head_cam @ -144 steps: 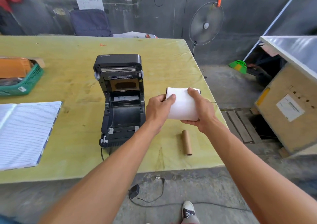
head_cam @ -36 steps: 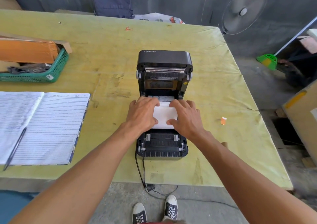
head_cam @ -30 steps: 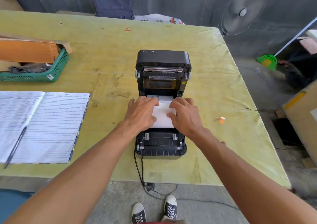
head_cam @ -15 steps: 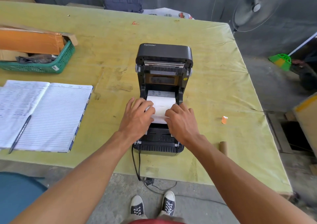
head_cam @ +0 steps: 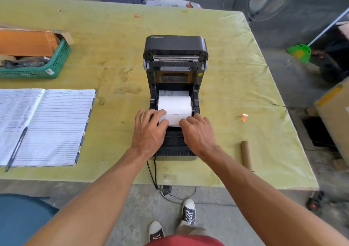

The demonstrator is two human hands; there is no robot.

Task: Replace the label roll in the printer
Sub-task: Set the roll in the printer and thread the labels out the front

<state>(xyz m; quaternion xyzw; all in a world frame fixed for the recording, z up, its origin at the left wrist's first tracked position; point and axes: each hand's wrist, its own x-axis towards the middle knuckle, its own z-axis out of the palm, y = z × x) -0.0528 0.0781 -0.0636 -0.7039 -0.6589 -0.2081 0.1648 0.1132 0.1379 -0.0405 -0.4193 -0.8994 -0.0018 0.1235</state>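
The white paper label roll (head_cam: 174, 105) sits in the black plastic printer (head_cam: 175, 44) just beyond the left hand (head_cam: 150, 132) and right hand (head_cam: 197, 132), both curled and pinching its loose end; uneven pulling may skew or tear it.

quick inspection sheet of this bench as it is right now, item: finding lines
surface: yellow-green table, stained and worn.
job's things: black printer, lid open; white label roll seated in its bay, loose end toward the person; empty cardboard core lying to the printer's right.
clutter: open notebook with a pen on it; green basket holding a cardboard box; small orange scrap.
hands: left hand and right hand both on the roll's loose end; pinching or pressing cannot be told.
cables: black cable runs from the printer's near end over the table edge to the floor.
surroundings: fan; plywood box at right.
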